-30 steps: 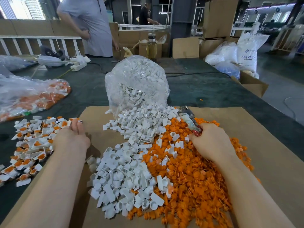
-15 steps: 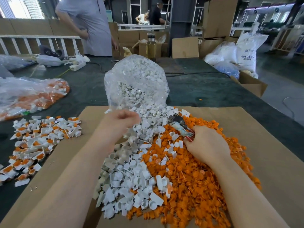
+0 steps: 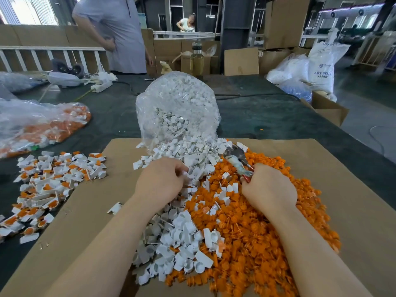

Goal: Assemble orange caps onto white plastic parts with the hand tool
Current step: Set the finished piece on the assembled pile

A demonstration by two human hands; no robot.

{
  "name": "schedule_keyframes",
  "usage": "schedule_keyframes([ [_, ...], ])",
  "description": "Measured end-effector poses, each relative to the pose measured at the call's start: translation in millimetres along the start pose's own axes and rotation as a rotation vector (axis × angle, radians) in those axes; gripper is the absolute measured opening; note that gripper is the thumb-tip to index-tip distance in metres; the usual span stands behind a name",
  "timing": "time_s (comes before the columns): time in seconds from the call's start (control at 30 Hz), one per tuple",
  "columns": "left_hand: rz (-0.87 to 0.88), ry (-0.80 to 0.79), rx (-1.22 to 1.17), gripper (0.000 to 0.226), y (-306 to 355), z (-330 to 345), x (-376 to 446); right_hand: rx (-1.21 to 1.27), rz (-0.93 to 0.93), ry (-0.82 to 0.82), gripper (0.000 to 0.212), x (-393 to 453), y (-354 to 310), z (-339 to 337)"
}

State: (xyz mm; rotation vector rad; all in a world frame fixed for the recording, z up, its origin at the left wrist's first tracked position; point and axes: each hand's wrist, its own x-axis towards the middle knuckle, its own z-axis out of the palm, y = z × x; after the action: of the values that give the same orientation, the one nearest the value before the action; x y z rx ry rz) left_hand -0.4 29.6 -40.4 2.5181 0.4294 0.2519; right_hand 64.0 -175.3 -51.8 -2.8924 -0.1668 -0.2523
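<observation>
The left hand (image 3: 159,182) sits on the pile of white parts (image 3: 177,234). Its fingers are curled, and the tips pinch a small white part (image 3: 184,173). Which way that part points is too small to see.

The right hand (image 3: 269,188) is closed tight around the tool (image 3: 236,160). Only the red handle end shows at the hand. The tool's long body points up and to the left, away from the person, and its metal head lies where the white pile meets the orange caps (image 3: 252,232). The palm hides the rest of the handle.

Both piles lie on a sheet of cardboard (image 3: 342,189). A clear bag (image 3: 177,108) of white parts lies open behind them. Finished pieces (image 3: 49,185) lie to the left. The near arms are cut off at the bottom edge.
</observation>
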Motion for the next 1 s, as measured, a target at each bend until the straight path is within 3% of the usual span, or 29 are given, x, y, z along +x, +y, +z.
schedule_keyframes([
  [0.1,0.019,0.065,-0.071,0.019,0.0,-1.7,1.3,0.068,-0.020,0.018,0.018,3.2,4.4,-1.6],
  [0.23,-0.038,0.090,-0.418,0.008,1.4,-1.8,2.2,0.251,-0.129,-0.075,0.023,6.4,4.6,-5.0],
  [0.4,-0.122,-0.006,-0.671,0.008,1.7,-2.6,4.9,0.158,-0.159,-0.129,0.014,4.8,4.9,-3.1],
  [0.47,-0.127,-0.063,-0.743,0.022,1.3,-3.7,4.9,0.174,-0.170,-0.167,0.003,5.3,6.0,-3.4],
  [0.57,-0.106,-0.072,-0.695,0.032,1.4,-3.5,4.3,0.124,-0.182,-0.156,0.012,4.1,4.7,-2.7],
  [0.7,-0.083,-0.041,-0.670,0.022,4.6,-3.2,1.1,0.076,-0.128,-0.108,0.016,4.0,4.3,-0.3],
  [0.83,-0.070,0.030,-0.564,0.037,5.8,-0.9,-0.3,0.058,-0.115,-0.092,0.016,4.2,4.3,1.4],
  [1.0,-0.050,0.072,-0.653,0.009,9.6,1.1,-1.4,0.032,-0.112,-0.101,0.014,5.3,4.2,-0.3],
])
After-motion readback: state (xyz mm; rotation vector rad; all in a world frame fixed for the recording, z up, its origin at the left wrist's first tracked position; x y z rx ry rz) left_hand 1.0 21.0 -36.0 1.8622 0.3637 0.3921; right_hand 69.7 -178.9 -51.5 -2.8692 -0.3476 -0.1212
